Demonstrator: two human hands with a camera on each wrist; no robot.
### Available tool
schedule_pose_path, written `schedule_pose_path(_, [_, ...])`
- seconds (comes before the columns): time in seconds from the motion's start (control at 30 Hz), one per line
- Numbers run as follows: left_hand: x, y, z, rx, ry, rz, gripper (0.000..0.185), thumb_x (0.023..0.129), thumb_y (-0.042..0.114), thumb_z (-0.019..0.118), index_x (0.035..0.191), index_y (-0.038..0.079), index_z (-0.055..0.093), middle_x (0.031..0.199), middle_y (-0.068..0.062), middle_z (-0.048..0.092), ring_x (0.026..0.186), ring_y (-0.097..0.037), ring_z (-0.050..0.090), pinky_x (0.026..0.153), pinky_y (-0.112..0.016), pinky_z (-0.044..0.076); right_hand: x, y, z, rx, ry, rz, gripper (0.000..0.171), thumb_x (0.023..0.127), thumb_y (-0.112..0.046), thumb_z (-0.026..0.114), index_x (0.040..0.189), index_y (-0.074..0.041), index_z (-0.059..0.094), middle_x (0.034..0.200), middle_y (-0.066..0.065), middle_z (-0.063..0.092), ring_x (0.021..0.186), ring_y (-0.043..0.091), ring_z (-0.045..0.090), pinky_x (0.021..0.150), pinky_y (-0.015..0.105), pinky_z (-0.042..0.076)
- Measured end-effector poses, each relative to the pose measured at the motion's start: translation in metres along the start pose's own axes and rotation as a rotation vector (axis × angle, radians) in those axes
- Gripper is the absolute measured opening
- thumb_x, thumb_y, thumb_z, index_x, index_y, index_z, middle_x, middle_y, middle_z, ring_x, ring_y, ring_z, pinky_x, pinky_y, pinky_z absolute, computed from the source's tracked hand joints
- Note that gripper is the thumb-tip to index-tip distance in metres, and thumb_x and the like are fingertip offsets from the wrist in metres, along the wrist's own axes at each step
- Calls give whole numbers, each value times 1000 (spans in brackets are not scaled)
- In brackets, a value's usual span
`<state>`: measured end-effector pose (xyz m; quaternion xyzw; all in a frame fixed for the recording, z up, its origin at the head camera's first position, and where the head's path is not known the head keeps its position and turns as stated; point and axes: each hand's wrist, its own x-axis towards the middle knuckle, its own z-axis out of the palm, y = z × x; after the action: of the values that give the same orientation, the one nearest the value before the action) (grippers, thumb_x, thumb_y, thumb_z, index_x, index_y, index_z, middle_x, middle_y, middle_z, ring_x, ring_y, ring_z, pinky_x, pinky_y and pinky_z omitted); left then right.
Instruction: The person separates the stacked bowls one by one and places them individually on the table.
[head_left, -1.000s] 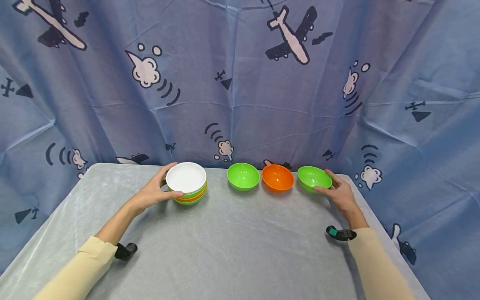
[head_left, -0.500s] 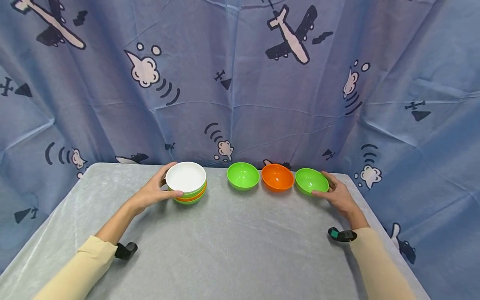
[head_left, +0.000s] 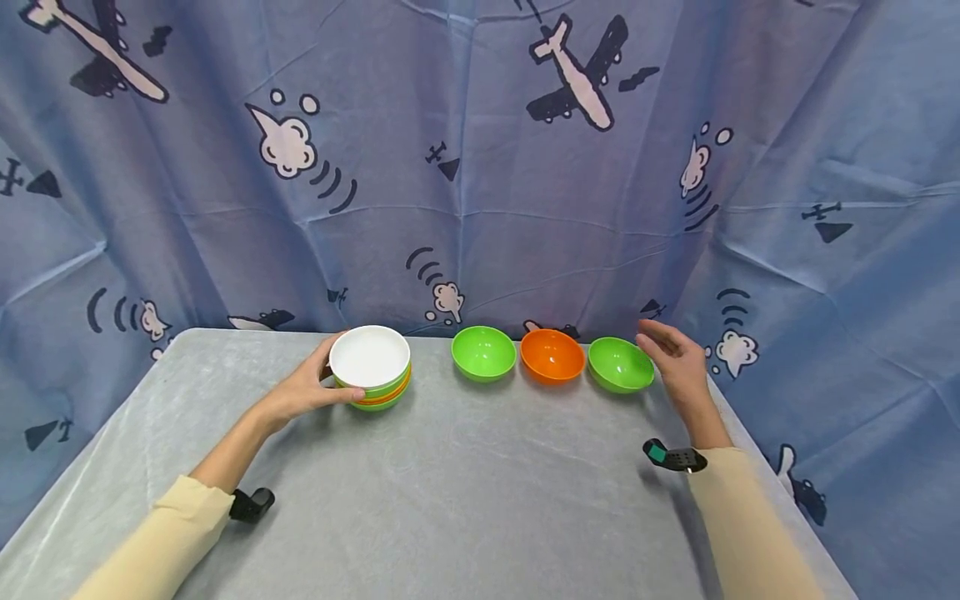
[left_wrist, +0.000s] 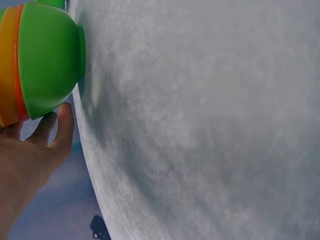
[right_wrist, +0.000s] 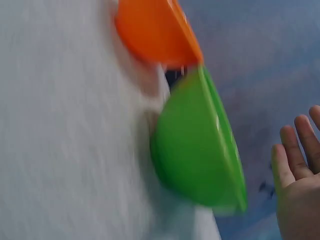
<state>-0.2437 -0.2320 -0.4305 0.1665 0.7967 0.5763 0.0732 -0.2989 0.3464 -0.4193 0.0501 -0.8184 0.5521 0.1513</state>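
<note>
At the left of the table, my left hand (head_left: 303, 387) grips a stack of nested bowls, thumb across the front and fingers round the far side. A white bowl (head_left: 371, 357) tops the stack, with green and orange ones below; the left wrist view shows the green bottom bowl (left_wrist: 47, 57) and orange and yellow rims above it. My right hand (head_left: 678, 367) is raised just right of a green bowl (head_left: 620, 367), holding nothing. In the right wrist view its fingers (right_wrist: 305, 132) are extended, apart from that bowl's rim.
Left of the right-hand green bowl stands an orange bowl (head_left: 552, 357), then another green bowl (head_left: 483, 354), in a row along the back edge of the grey-white covered table (head_left: 480, 492). A blue patterned curtain (head_left: 480, 167) hangs right behind.
My right hand slid the right-hand green bowl left towards the orange one, then let go and lifted away. My left hand keeps its hold on the stack.
</note>
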Motion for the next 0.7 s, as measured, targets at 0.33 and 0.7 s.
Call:
schedule_pose_path(0.33, [1, -3, 1, 12, 17, 4, 91, 87, 20, 84, 158, 11, 29, 153, -16, 37, 141, -41, 34, 113, -64, 23, 2, -37, 52, 176, -119, -125, 40, 97, -7, 71, 132, 9, 61, 131, 27, 60, 111, 13, 64, 94, 20, 49])
schedule_pose_path(0.7, [-1, -1, 4, 8, 14, 5, 91, 88, 19, 82, 159, 11, 26, 154, -17, 34, 142, -42, 31, 113, -65, 22, 1, -53, 118, 236, -281, -127, 34, 98, -3, 68, 129, 9, 62, 128, 30, 60, 115, 30, 62, 97, 24, 48])
